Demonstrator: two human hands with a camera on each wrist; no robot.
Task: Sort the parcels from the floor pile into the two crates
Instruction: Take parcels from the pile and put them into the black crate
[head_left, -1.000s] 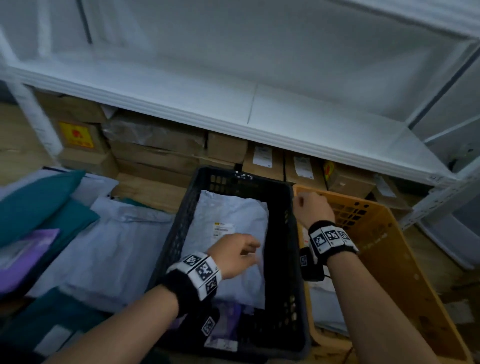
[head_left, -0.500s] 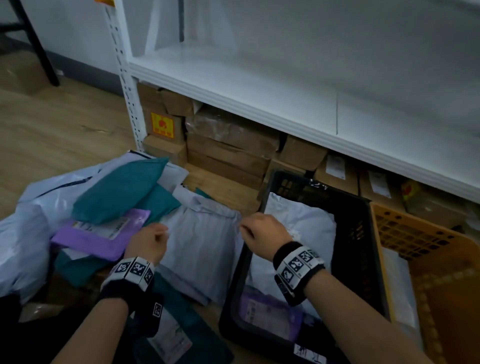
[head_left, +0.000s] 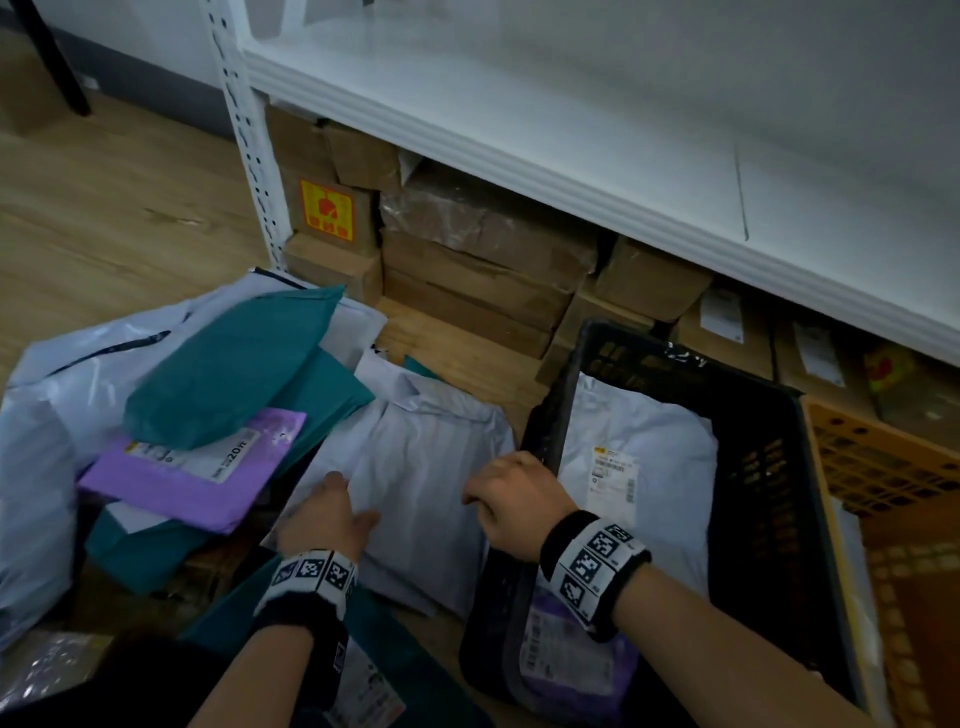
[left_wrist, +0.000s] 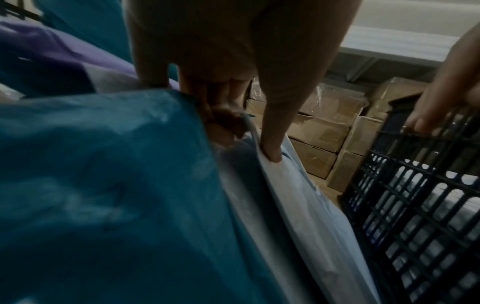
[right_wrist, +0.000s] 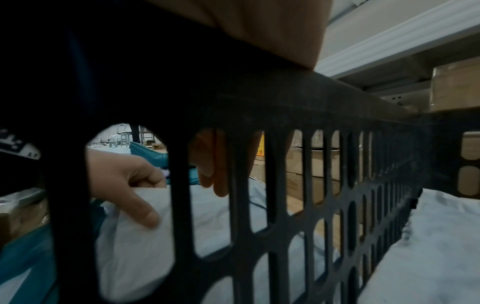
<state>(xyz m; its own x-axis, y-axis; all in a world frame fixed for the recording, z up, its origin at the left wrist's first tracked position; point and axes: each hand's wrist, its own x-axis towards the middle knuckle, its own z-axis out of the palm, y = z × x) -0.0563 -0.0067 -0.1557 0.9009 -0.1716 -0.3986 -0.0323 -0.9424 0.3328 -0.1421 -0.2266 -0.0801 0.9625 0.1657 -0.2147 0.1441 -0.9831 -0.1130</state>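
Observation:
A flat white parcel (head_left: 426, 467) lies on the floor pile beside the black crate (head_left: 675, 358). My left hand (head_left: 343, 499) grips its left edge, thumb on top and fingers curled under, as the left wrist view shows on the same parcel (left_wrist: 298, 195). My right hand (head_left: 511, 493) rests on the crate's left rim (right_wrist: 311, 98), its fingers (right_wrist: 215, 164) hanging down outside the wall above the parcel and holding nothing. Inside the black crate lie a white parcel (head_left: 649, 431) and a purple one (head_left: 576, 660). The orange crate (head_left: 883, 457) stands at the right.
The pile on the left holds a teal parcel (head_left: 234, 364), a purple parcel (head_left: 192, 483) and large white bags (head_left: 36, 493). Cardboard boxes (head_left: 478, 260) are stacked under the white shelf (head_left: 519, 130) behind. Wooden floor (head_left: 104, 208) lies to the far left.
Both hands came left from the crates to the pile. The left hand left the crate's parcel and took the white floor parcel's edge; the right went from the orange crate to the black crate's rim.

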